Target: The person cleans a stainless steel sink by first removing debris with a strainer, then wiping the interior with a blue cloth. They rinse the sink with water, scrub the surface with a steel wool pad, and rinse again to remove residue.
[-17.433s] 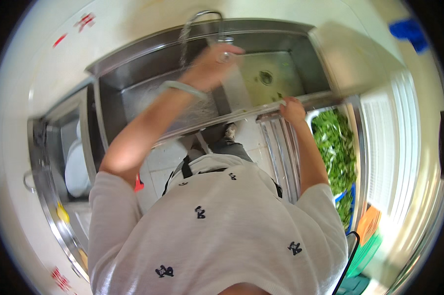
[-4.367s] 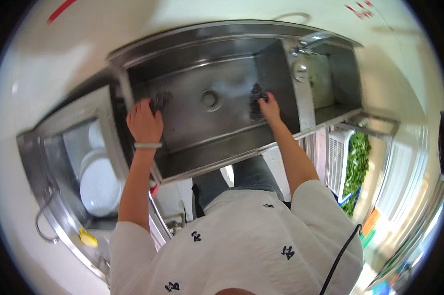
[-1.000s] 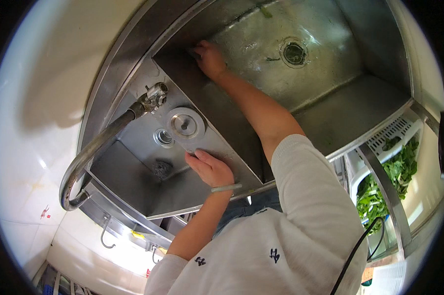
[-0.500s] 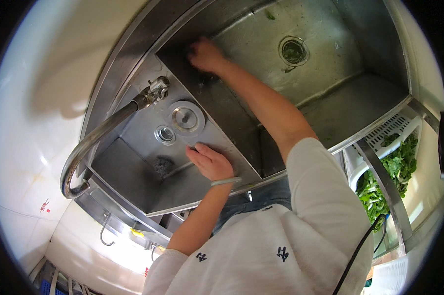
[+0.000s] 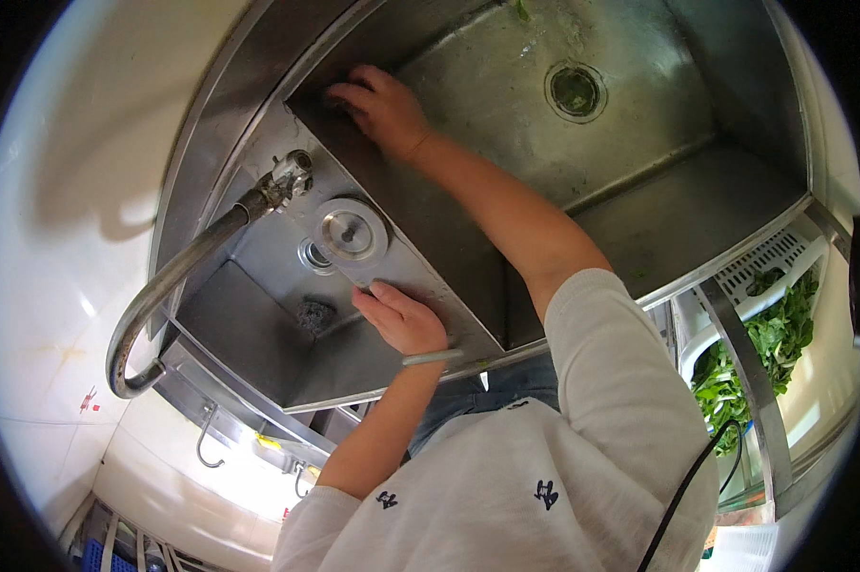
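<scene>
Wet right sink: The right hand (image 5: 384,112) is down in the right sink (image 5: 639,86), by its left wall near the back corner. The steel looks wet and shiny, so I think the fingers could slide and bump the corner.
Drain hole: The round drain (image 5: 575,91) in that sink looks uncovered. A small green bit (image 5: 522,10) lies near the back, and I think bits like that could wash in and clog it.
Round steel disc: The disc (image 5: 352,232) sits on the steel strip (image 5: 444,291) between the sinks, just beside the left hand (image 5: 406,319). If it is loose, a push from that hand could knock it into a sink.
Bent tap: The big tap (image 5: 187,272) hangs over the left sink (image 5: 244,310). An arm swinging up quickly could hit it.
Left hand's grip: The fingers are nearly straight and lie side by side, flat on the strip. I see nothing held. A pale band (image 5: 433,357) is around the wrist.
Right hand's grip: The fingers are bent and a bit apart, at the dark wall. They are blurry, so I cannot tell if they pinch something.
Dark scrubber: It (image 5: 314,316) lies in the left sink, near the drain there, and no hand touches it.
</scene>
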The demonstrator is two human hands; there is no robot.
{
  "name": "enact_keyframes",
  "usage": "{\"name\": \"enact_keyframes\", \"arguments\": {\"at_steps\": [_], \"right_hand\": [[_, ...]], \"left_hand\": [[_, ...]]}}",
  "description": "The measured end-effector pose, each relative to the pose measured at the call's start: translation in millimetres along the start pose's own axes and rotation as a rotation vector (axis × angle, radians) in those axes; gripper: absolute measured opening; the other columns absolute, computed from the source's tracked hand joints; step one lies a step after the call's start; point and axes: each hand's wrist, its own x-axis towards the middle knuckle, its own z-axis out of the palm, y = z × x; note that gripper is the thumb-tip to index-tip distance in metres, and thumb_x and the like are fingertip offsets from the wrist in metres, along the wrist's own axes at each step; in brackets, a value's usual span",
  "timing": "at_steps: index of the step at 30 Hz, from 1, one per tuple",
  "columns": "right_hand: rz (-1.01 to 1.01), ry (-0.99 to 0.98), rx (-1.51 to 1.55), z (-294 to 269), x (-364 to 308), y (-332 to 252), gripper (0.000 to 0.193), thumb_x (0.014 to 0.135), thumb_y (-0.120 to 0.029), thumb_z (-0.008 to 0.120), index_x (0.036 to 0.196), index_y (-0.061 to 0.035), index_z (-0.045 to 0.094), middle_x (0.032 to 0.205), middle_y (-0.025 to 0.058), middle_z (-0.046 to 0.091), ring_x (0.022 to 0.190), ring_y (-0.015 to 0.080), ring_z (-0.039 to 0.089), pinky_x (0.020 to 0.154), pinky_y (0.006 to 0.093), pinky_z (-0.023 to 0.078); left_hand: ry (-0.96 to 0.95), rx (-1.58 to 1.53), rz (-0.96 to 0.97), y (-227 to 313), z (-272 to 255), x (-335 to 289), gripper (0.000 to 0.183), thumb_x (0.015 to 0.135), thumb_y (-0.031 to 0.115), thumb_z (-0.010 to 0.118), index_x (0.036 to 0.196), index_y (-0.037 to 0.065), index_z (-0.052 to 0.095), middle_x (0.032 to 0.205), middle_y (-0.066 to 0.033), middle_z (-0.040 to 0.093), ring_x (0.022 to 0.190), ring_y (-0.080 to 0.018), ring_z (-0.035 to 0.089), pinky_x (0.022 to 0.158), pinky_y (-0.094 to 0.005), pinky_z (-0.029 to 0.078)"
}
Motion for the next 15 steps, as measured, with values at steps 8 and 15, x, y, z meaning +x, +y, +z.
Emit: {"name": "enact_keyframes", "arguments": {"at_steps": [8,15], "right_hand": [[0.202,-0.460,-0.622,-27,-64,62,0.032,0.083,-0.014,0.056,0.114,-0.0134,0.058,0.101,0.0120,0.055,0.094,0.0312,0.057,0.080,0.0405,0.050],[0.048,-0.089,0.049,-38,3,-15,0.038,0.074,-0.014,0.067,0.111,-0.0142,0.058,0.108,0.0098,0.057,0.092,0.0294,0.058,0.075,0.0381,0.050]], "left_hand": [[0.018,-0.032,-0.011,0,-1,1,0.050,0.100,0.029,0.034,0.128,-0.012,0.034,0.126,-0.0317,0.042,0.116,-0.0436,0.041,0.100,-0.0416,0.032],[0.015,-0.023,-0.058,5,-3,1,0.053,0.099,0.032,0.033,0.129,-0.012,0.034,0.129,-0.0327,0.040,0.118,-0.0441,0.040,0.101,-0.0428,0.031]]}}
